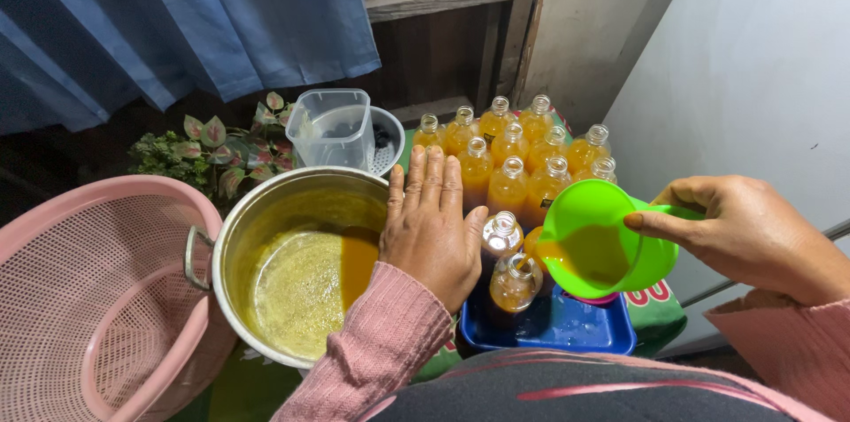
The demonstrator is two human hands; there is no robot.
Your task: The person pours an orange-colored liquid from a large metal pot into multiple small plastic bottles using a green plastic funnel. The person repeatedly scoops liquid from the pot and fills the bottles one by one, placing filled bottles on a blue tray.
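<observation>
A: What's in the pot (292, 271)?
B: Yellow-orange liquid, low and foamy. The left hand (431, 227) lies flat, fingers spread, holding nothing, beside two open bottles (506, 267) in a blue tray (567, 326).
A: And the right hand (744, 227)?
B: Closed on a green scoop (598, 249), tilted over those bottles, orange liquid inside. Filled bottles (518, 152) stand behind.

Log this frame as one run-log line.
left hand: flat, open, beside steel pot | right hand: grips green scoop, tilted over bottle | blue tray under bottles
</observation>
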